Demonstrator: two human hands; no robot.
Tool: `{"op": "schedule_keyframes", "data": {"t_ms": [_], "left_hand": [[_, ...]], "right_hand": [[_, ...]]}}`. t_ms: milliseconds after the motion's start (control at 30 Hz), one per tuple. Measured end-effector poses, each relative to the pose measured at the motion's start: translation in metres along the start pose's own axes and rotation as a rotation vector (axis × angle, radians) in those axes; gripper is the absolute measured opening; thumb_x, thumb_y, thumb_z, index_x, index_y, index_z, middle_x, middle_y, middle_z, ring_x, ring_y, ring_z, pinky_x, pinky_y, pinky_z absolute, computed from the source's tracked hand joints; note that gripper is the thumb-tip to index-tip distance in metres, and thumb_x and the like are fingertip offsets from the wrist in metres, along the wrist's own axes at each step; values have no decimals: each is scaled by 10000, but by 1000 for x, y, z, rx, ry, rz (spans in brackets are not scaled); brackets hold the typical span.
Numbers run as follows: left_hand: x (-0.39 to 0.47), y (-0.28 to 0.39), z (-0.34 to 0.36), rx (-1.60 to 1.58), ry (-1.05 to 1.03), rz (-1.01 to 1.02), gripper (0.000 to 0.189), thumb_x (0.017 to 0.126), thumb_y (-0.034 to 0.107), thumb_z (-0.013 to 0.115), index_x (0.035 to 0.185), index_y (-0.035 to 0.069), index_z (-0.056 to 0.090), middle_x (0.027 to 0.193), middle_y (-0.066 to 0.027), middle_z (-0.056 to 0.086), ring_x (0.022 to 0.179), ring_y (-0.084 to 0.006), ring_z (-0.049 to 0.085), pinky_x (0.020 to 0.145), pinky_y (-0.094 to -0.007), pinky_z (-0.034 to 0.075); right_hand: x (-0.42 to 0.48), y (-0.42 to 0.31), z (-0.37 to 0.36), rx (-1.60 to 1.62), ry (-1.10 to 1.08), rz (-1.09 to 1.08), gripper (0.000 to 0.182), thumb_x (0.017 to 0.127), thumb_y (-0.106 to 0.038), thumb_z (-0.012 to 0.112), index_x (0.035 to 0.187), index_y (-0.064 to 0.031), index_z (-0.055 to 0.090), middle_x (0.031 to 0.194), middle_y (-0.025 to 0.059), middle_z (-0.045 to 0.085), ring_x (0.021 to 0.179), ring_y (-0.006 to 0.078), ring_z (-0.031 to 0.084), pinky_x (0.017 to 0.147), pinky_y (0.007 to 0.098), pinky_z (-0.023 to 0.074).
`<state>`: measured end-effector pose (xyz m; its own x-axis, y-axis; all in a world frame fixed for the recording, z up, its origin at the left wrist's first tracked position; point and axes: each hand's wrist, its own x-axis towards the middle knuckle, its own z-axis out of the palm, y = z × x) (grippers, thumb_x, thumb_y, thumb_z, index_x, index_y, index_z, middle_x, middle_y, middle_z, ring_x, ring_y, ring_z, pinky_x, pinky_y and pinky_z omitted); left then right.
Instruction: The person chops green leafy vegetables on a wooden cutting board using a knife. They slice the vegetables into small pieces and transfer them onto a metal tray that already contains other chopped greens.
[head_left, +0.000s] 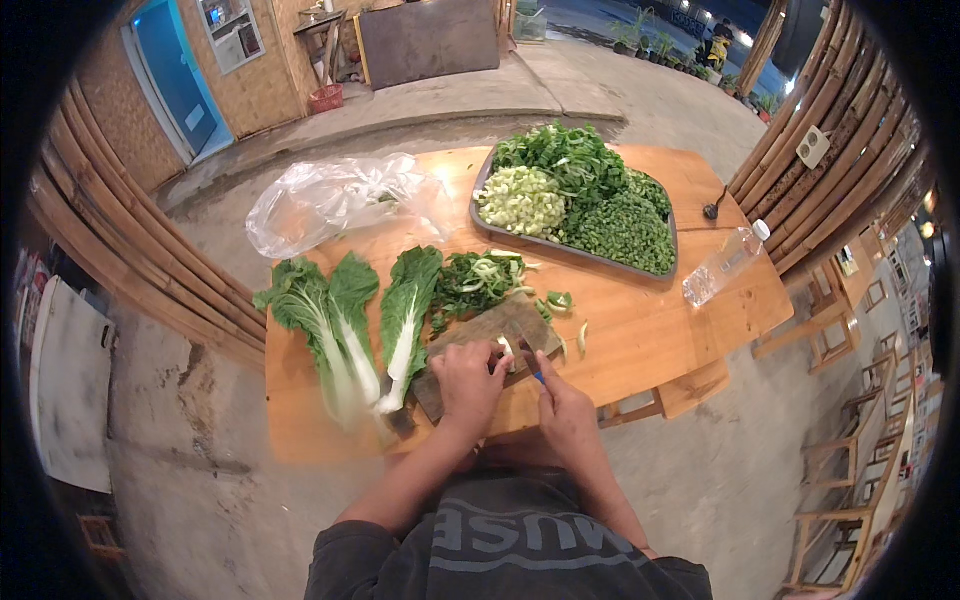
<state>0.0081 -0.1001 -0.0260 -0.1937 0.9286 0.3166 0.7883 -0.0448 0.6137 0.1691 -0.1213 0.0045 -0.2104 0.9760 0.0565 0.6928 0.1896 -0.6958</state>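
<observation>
My right hand (564, 403) grips a knife (531, 358) by its blue handle, the blade over the right part of a wooden cutting board (480, 330). Under the fingers of my left hand (471, 379) is a white piece of leaf stalk (507, 352), close beside the blade. Three whole leafy greens with pale stalks lie left of the board, one leaf (409, 315) right against it. Behind the board is a heap of cut leaves and stalk slices (480, 281). A few loose scraps (559, 301) lie to the board's right.
A dark tray (577, 246) behind holds chopped greens in separate heaps. A clear plastic bag (330, 199) lies at the table's far left. On the right, a plastic bottle (724, 266) lies on its side near a small black plug (711, 211). Bamboo poles (832, 127) flank the table (637, 345).
</observation>
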Motion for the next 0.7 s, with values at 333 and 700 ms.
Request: {"op": "schedule_keyframes", "data": {"t_ms": [333,700], "left_hand": [[0,-5,2,-32,26,29,153,844,244,744,945,130,756,910,-44,684,941,-263,563,877,-418,357],[-2,-5,2,-15,37,61,134,819,194,761,923,115,729,895,-37,660,940,-260,560,860,-419,355]], "right_hand": [[-5,-20,16,-180,-29,15,575,913,-45,537,1481,-89,464,795,242,608,732,409,638,665,486,514],[3,-16,27,-273,-66,-48,631,870,1,535,1492,-33,433,749,201,587,668,376,611,630,468,507]]}}
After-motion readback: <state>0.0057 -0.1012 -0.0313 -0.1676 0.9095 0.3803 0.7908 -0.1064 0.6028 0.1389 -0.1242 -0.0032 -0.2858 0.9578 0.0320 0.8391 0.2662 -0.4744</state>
